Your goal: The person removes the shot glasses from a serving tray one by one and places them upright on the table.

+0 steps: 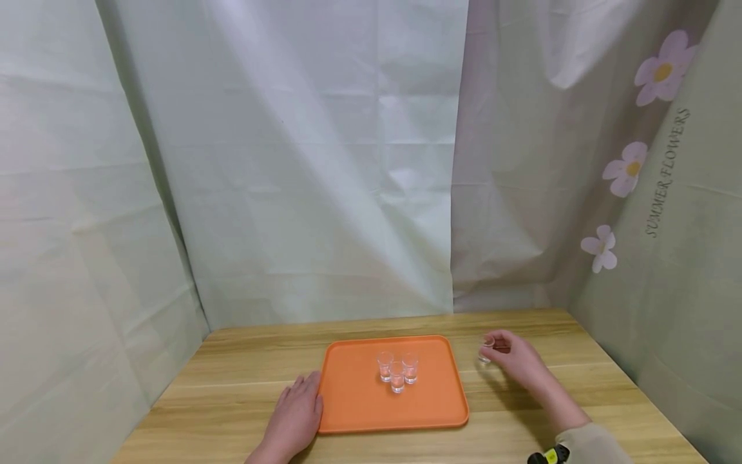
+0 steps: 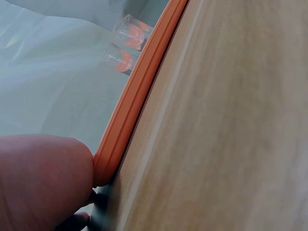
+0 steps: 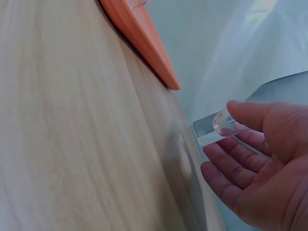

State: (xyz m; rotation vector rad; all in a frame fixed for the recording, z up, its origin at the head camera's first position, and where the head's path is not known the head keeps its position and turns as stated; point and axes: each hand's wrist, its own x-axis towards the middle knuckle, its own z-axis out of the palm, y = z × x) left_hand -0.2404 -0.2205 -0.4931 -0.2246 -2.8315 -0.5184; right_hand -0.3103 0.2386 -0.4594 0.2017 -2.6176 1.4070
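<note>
My right hand (image 1: 518, 362) pinches a small clear shot glass (image 1: 484, 356) between thumb and fingers, to the right of the orange tray (image 1: 353, 409). In the right wrist view the thick base of this shot glass (image 3: 204, 131) points toward the tabletop, close over it. Three more shot glasses stand upright in a tight cluster on the tray: a left one (image 1: 385, 367), a right one (image 1: 410, 368) and a nearer one (image 1: 397, 379). My left hand (image 1: 294, 412) rests flat at the tray's left edge, its thumb (image 2: 45, 178) against the rim in the left wrist view.
The wooden table (image 1: 232, 386) carries the tray near its middle. Pale curtains (image 1: 324, 161) hang behind and on both sides, with printed flowers on the right one. A dark band with a yellow patch (image 1: 551, 455) sits by the right sleeve (image 1: 594, 444).
</note>
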